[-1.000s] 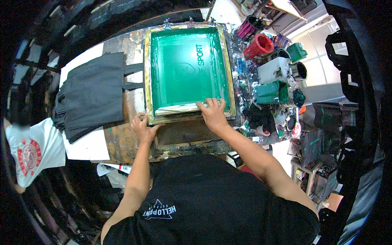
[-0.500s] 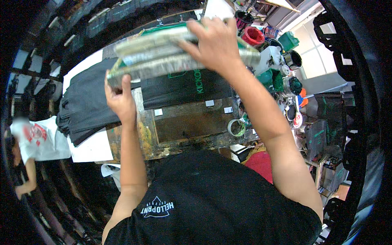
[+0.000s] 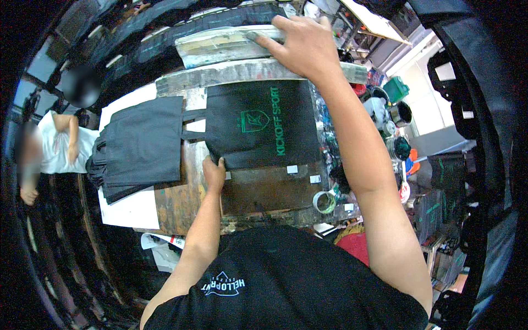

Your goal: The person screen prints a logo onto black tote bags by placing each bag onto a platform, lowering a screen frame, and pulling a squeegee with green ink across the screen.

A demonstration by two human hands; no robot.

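Note:
A black fabric bag (image 3: 236, 148) with a green crest and green lettering lies flat on the worktable, its handles toward the left. My left hand (image 3: 215, 174) pinches the bag's near left corner between thumb and fingers. At the far side, my right hand (image 3: 311, 47) grips a long, ink-stained squeegee (image 3: 225, 47). Just below it runs the edge of a raised screen-printing frame (image 3: 220, 77), standing over the bag's far side. Whether my right fingers also hold the frame is hidden.
A stack of black bags (image 3: 143, 143) sits on white paper (image 3: 132, 212) at left. Paint cans (image 3: 400, 114) and a green container (image 3: 395, 89) crowd the right side. A tape roll (image 3: 324, 202) lies near the front edge. A person in a white shirt (image 3: 69, 146) is at far left.
The screen frame has been raised and moved away, uncovering the printed bag. My left hand has let go of the frame and come down onto the bag's corner. My right hand keeps the squeegee.

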